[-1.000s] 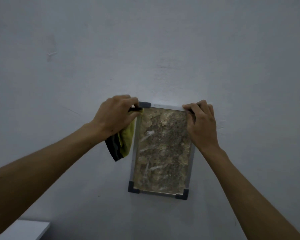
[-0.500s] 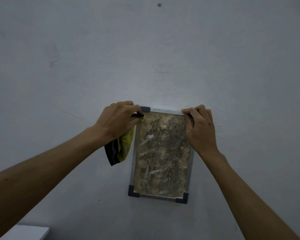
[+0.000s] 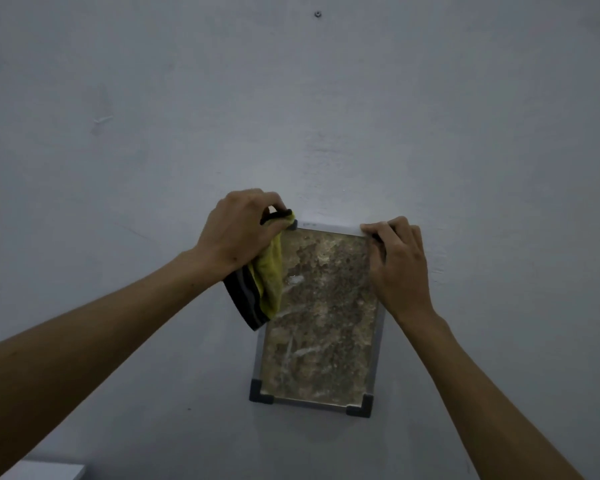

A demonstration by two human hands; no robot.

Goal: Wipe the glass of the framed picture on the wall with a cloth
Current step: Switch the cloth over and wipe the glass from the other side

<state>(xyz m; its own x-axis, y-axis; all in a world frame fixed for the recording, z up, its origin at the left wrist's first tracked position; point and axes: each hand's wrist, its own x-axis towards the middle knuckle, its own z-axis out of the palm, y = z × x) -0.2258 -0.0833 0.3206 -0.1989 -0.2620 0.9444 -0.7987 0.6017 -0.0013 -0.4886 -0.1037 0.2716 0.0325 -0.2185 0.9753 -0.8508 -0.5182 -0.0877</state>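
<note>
Bare wall [image 3: 465, 116] lay open all around the framed picture [image 3: 321, 317] — only a small screw [image 3: 318, 14] far above and a white ledge [image 3: 45, 472] near left intruded.

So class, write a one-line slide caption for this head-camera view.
Left hand, clutching a yellow cloth, and right hand grip the framed picture's top corners against the wall.

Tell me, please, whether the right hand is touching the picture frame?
Touching. The head view shows the right hand lying over the picture frame at its top right corner, fingers curled on the edge.
</note>
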